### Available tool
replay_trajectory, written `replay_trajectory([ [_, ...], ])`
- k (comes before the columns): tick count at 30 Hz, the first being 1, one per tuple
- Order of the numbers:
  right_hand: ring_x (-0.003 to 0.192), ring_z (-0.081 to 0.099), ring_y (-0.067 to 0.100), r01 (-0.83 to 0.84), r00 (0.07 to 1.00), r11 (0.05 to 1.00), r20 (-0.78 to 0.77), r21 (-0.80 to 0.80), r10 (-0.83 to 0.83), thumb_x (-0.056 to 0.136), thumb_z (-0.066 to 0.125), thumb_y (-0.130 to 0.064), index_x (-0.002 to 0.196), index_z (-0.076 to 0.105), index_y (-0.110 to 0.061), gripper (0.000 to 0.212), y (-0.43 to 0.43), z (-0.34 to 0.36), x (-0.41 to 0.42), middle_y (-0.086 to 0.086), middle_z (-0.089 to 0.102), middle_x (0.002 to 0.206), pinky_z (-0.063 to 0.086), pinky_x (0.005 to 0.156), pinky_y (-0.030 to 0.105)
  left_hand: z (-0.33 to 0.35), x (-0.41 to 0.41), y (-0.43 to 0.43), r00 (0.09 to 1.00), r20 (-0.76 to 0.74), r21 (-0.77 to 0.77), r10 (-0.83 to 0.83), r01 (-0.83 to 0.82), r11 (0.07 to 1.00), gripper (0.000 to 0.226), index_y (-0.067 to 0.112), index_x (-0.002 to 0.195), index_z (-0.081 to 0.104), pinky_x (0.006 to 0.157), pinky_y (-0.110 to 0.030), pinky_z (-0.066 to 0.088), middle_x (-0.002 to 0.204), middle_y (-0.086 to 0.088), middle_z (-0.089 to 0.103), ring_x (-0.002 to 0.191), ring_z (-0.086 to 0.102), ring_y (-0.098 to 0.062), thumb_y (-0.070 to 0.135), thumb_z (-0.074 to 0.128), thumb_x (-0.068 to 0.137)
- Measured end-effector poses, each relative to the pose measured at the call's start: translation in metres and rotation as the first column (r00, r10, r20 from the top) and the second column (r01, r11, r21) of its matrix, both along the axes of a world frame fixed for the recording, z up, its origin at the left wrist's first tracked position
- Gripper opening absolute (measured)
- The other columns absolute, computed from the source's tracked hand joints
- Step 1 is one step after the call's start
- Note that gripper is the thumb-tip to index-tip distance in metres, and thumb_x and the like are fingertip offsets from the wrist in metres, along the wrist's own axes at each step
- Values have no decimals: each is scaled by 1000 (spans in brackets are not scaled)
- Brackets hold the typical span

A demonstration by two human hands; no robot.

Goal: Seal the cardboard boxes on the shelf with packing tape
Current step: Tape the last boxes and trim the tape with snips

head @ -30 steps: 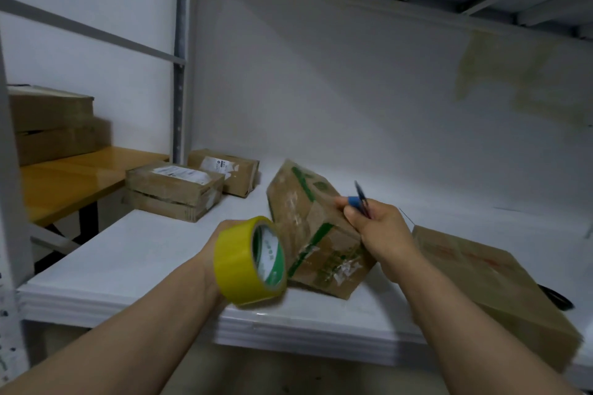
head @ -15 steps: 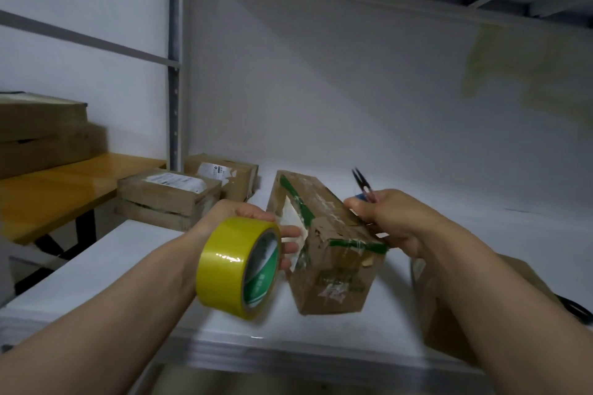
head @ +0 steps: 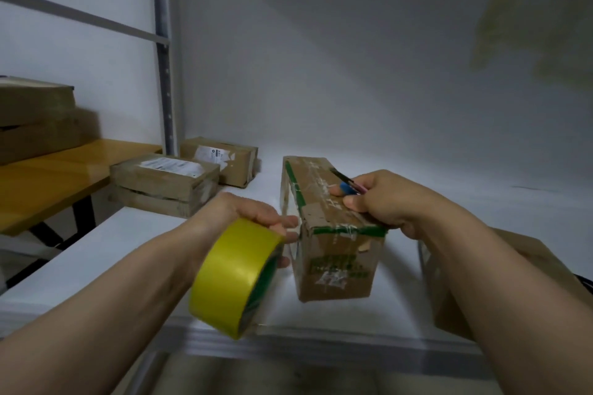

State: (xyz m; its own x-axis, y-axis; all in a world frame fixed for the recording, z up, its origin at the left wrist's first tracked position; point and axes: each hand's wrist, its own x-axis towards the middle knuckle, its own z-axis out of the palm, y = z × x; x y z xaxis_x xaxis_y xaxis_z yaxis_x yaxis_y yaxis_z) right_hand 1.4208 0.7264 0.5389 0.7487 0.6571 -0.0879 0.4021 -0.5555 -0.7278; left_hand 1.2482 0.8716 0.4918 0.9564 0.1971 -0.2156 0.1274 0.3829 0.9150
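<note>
Box [head: 333, 253] — tilted before, flat now

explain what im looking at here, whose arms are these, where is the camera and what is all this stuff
There is no machine here: these are a person's two bare arms. The single picture comes from a wide-angle camera worn on the person's head, looking forward and down, so the arms enter from the bottom. The left hand holds a roll of yellow packing tape. The right hand grips a small blue-handled cutter and rests on top of a cardboard box with green tape along its edges. That box is on a white shelf. At the back left sit a labelled box and a second labelled box behind it. Another box is partly hidden by the right forearm.
</note>
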Motion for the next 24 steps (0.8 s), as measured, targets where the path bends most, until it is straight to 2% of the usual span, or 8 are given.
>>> replay_trajectory([
  [1, 87, 68, 16, 17, 1000, 1000, -13, 19, -17, 102, 56, -15, 106, 70, -29, 21, 0, -1, 1, 3, 68, 104, 53, 68, 28, -2, -5, -6, 999, 40, 34, -18, 16, 999, 9, 3, 50, 66, 83, -50, 57, 130, -21, 65, 112, 66, -27, -4, 67, 56],
  [3, 79, 67, 14, 60, 997, 996, -61, 71, -56, 104, 52, -13, 107, 71, -29, 25, -2, -4, 4, 1, 67, 103, 50, 56, 23, -10, -10, -19, 993, 96, 157, -67, 51, 986, 7, 2, 57, 70, 103, -49, 49, 129, -15, 67, 124, 61, -16, -1, 66, 61],
  [7, 68, 72, 15, 109, 985, 985, -146, 133, -89, 105, 50, -14, 108, 72, -30, 28, -3, -10, 6, 6, 72, 103, 55, 56, 28, -22, -12, -33, 983, 172, 297, -59, 5, 955, 14, 14, 56, 75, 120, -40, 31, 141, -3, 60, 140, 43, -5, 12, 65, 67],
  [11, 68, 71, 17, 109, 989, 984, -117, 138, -93, 106, 48, -16, 110, 71, -31, 28, 0, -14, 5, 9, 72, 102, 54, 56, 30, -26, -9, -39, 966, 258, 326, -22, -66, 943, 15, 15, 60, 73, 113, -40, 34, 110, 18, 74, 141, 37, 0, 17, 63, 71],
  [13, 74, 71, 20, 104, 992, 985, -88, 139, -92, 107, 47, -16, 112, 71, -30, 28, 1, -15, 3, 9, 71, 103, 55, 57, 30, -23, -10, -42, 965, 260, 366, -10, -89, 926, 13, 16, 58, 72, 103, -37, 38, 116, 14, 72, 142, 35, 2, 20, 64, 68],
  [15, 74, 70, 18, 101, 992, 985, -86, 143, -89, 107, 46, -16, 112, 70, -29, 27, 1, -15, 0, 8, 70, 103, 54, 52, 27, -22, -10, -42, 969, 246, 428, -7, -102, 898, 11, 15, 61, 73, 111, -43, 36, 125, 6, 70, 143, 33, 3, 21, 66, 66],
  [19, 75, 68, 17, 98, 994, 987, -61, 124, -91, 107, 46, -16, 115, 69, -28, 27, 3, -15, -3, 7, 68, 105, 50, 45, 22, -26, -13, -43, 966, 259, 459, 1, -123, 880, 20, 3, 70, 72, 113, -49, 36, 98, 27, 72, 142, 37, -1, 22, 66, 68],
  [24, 77, 67, 17, 90, 996, 991, -36, 103, -87, 107, 46, -17, 116, 67, -29, 25, 6, -15, -6, 6, 65, 107, 50, 48, 22, -26, -16, -44, 942, 333, 335, 45, -163, 928, 15, 9, 65, 73, 113, -56, 34, 114, -7, 74, 130, 56, -10, 17, 63, 72],
])
